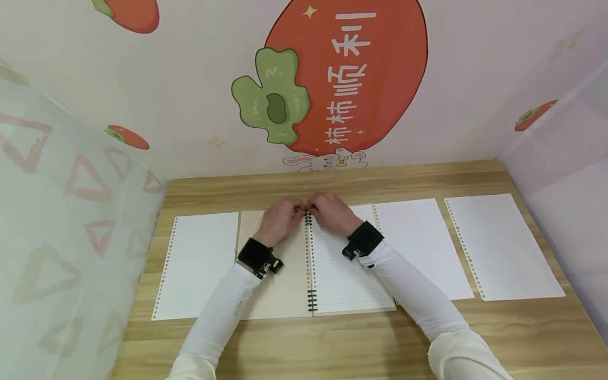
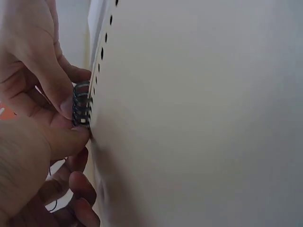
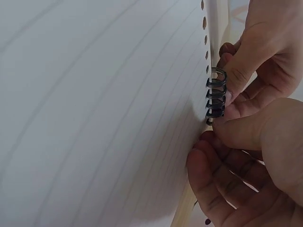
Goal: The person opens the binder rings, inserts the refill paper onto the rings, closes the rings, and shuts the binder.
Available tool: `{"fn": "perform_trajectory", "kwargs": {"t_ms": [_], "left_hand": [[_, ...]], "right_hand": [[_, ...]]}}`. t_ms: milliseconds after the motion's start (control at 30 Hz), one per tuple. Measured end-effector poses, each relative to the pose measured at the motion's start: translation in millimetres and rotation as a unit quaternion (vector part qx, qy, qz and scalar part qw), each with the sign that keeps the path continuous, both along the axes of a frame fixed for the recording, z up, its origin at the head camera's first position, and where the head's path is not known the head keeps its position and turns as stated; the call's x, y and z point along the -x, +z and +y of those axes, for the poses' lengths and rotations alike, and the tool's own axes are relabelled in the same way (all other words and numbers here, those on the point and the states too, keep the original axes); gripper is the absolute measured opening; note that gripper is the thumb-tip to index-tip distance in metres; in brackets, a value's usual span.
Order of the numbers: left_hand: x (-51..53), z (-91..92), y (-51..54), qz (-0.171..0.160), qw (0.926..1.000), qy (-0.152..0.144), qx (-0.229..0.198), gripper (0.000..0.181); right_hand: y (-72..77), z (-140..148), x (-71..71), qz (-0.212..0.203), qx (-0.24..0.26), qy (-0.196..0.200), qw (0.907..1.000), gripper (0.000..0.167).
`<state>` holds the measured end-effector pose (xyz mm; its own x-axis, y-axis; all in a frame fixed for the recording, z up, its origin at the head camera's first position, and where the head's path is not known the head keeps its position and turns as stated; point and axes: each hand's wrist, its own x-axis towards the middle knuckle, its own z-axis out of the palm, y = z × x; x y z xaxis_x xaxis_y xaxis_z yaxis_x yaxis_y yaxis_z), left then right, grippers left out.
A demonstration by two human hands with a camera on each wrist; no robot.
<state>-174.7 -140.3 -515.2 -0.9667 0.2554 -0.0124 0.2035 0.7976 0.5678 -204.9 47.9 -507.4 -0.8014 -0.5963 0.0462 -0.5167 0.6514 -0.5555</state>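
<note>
Both hands (image 1: 280,220) (image 1: 333,213); black rings (image 3: 216,94) at fingertips (image 2: 67,108)

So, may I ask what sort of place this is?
Probably a small booth or nook for tabletop work: walls close in three sides of a wooden table, a large cartoon fruit decorates the facing one, and an open notebook lies ready to hand.

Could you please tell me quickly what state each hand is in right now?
Left hand: closed, holding the upper binding rings.
Right hand: closed, holding the same upper binding rings.
</note>
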Motion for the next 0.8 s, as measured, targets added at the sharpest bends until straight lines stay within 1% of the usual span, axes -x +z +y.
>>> {"fn": "perform_trajectory", "kwargs": {"t_ms": [167, 433, 600, 800], "left_hand": [[2.4, -3.3, -2.8, 0.011, 0.9996, -0.020, 0.017, 0.010], [5.5, -5.5, -5.0, 0.024, 0.9992, -0.031, 0.011, 0.012], [6.4, -6.8, -4.9, 0.031, 0.9988, -0.038, 0.011, 0.011], [7.0, -7.9, -6.0, 0.036, 0.9985, -0.041, 0.008, 0.008]], "right_hand": [[-0.4, 0.1, -0.7, -0.014, 0.003, -0.006, 0.9999, 0.012], [0.2, -0.3, -2.0, -0.033, 0.009, -0.025, 0.9991, 0.013], [-1.4, 0.9, -2.2, -0.025, 0.017, -0.026, 0.9992, 0.012], [-7.2, 4.4, -1.8, -0.008, 0.030, -0.021, 0.9993, 0.012]]}}
